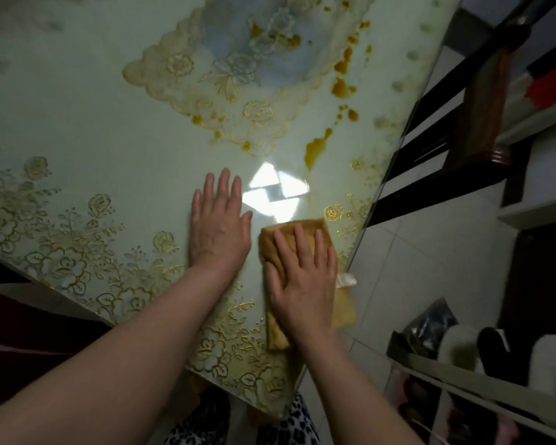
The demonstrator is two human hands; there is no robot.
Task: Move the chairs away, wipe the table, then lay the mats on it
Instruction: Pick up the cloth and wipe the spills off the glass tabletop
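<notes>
Wiping is the step in hand, judged from the layout: the right hand [302, 281] lies flat, fingers straight, pressing a folded mustard-yellow cloth [281, 329] onto the glossy pale-green table with gold floral print [77, 123], at lower centre-right of the frame, close to the table's right edge. The left hand [219, 226] rests palm-down and released on the bare surface just beside the cloth, holding nothing. Amber-brown spill stains [315, 150] dot the table from centre toward upper right, well clear of the cloth's present spot. One scalloped lace-edged mat with blue and gold roses [225, 65] appears to lie in the upper centre, though it may be printed pattern; cannot tell. A dark wooden chair [456, 130] stands at right, off the table edge, so chair-moving looks done on this side. A bright window reflection sits just above the hands. A shelf with dark and white footwear [482, 351] fills the lower right. Next move calls for pushing the cloth up-frame into the stains, with firm flat pressure, probably several passes.
</notes>
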